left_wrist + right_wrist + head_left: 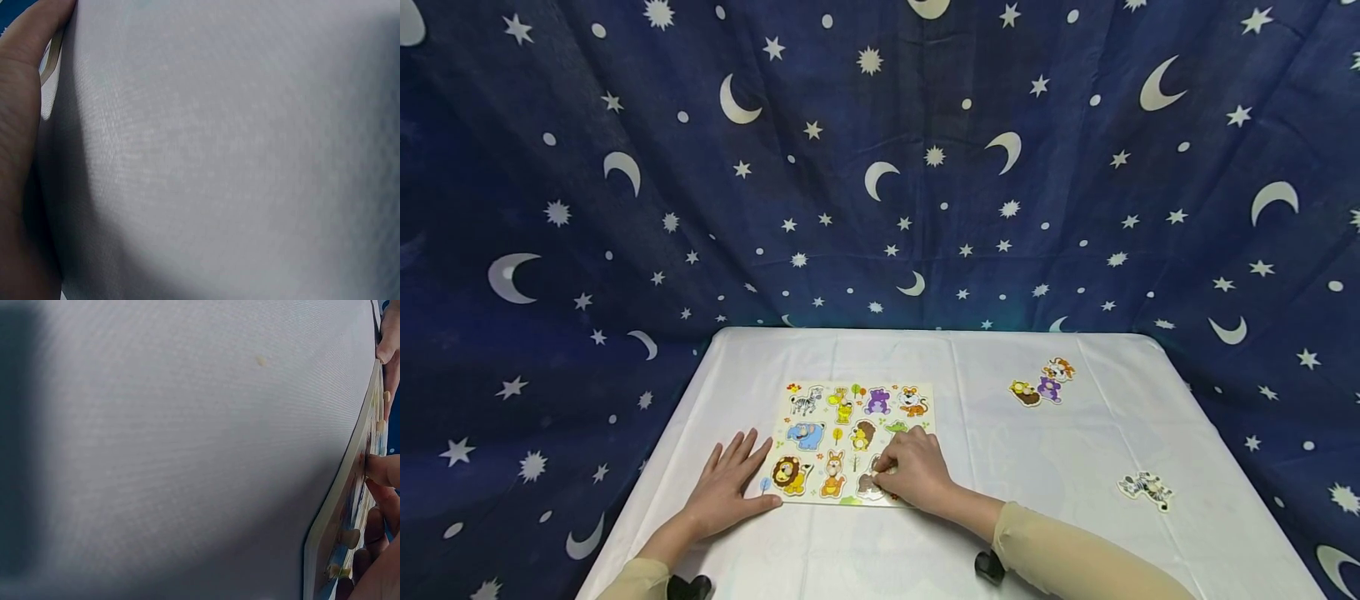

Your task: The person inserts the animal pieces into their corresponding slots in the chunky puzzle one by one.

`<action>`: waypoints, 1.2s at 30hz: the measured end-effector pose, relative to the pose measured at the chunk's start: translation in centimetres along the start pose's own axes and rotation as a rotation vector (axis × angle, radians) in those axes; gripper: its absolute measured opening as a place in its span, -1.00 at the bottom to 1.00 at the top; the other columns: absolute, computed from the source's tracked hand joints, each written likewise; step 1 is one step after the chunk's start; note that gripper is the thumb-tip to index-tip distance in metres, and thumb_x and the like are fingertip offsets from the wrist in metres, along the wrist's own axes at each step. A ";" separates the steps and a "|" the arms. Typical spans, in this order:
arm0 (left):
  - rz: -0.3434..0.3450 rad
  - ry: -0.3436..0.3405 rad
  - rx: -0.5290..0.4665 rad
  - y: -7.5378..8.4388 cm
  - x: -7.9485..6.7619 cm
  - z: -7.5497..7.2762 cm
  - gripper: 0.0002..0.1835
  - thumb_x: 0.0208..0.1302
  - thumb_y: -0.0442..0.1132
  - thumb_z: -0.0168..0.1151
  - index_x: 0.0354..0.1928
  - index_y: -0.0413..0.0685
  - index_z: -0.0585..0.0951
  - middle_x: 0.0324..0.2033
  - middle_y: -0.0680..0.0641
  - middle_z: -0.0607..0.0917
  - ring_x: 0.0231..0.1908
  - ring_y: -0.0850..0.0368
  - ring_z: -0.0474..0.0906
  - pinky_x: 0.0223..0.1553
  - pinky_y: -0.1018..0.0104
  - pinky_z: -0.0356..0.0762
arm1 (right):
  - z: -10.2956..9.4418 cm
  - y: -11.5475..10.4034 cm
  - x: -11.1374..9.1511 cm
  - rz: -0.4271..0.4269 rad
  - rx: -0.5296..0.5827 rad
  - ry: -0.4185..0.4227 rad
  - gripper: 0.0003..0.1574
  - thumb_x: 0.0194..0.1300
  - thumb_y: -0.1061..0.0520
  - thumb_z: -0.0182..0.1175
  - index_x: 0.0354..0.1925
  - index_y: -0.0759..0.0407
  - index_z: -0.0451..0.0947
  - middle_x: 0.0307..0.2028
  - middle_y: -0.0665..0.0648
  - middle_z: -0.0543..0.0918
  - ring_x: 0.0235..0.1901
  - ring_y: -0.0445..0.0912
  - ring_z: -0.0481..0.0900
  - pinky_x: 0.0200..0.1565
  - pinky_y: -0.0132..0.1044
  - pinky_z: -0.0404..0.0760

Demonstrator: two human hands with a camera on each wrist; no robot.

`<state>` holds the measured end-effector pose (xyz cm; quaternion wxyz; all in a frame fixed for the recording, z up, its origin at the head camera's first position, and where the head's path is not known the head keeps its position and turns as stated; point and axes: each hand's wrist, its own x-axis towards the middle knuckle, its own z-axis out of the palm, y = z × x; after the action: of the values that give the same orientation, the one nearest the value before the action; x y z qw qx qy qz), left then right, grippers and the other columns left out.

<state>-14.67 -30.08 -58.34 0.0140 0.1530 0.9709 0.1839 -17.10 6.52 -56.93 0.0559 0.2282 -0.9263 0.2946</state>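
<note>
A pale animal puzzle board (891,390) lies on the white table, with rows of animals such as a lion (788,475), an elephant (806,435) and a kangaroo (832,477). My right hand (917,468) bends over its lower right, thumb and fingertips pinching at a grey-brown animal puzzle piece (868,487), which the fingers partly hide. Small pegs (350,538) stick up from the board near those fingers in the right wrist view. Flat beside the board's left edge rests my left hand (730,487), fingers spread, thumb at the lower left corner.
Toward the back right lie three loose pieces: a brown-and-yellow one (1025,393), a purple one (1049,389) and an orange-and-white one (1059,369). A zebra piece (1145,489) lies farther right. Behind the table (985,533) hangs a dark blue curtain (850,100) with moons and stars.
</note>
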 end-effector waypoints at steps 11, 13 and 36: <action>-0.004 0.002 -0.007 -0.1 0.0 0.1 0.12 0.08 0.51 0.30 0.58 0.09 0.26 0.59 -0.19 0.09 0.57 -0.24 -0.13 0.51 -0.27 -0.32 | 0.1 0.2 -0.1 -0.001 0.008 -0.002 -0.88 0.01 -0.10 0.56 -0.45 -0.25 0.78 -0.40 -0.34 0.51 -0.29 -0.25 0.31 -0.15 -0.22 0.32; -0.006 -0.001 -0.006 -0.1 0.0 0.2 0.12 0.08 0.52 0.30 0.59 0.09 0.25 0.59 -0.19 0.09 0.57 -0.24 -0.14 0.51 -0.27 -0.32 | -0.2 0.2 0.0 0.003 0.017 -0.011 -0.89 0.03 -0.11 0.55 -0.42 -0.25 0.79 -0.40 -0.31 0.52 -0.28 -0.24 0.31 -0.15 -0.23 0.31; -0.009 0.000 -0.004 0.1 0.0 0.2 0.13 0.07 0.52 0.30 0.59 0.09 0.25 0.59 -0.19 0.08 0.57 -0.26 -0.15 0.51 -0.27 -0.35 | -7.7 6.5 0.8 0.259 0.119 0.209 -0.81 0.16 -0.03 0.52 -0.22 -0.08 0.82 -0.30 -0.12 0.68 -0.12 -0.04 0.44 -0.03 -0.01 0.36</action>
<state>-14.63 -29.96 -58.50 0.0152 0.1488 0.9711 0.1859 -20.99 15.32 -53.78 0.0998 0.0778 -0.9181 0.3756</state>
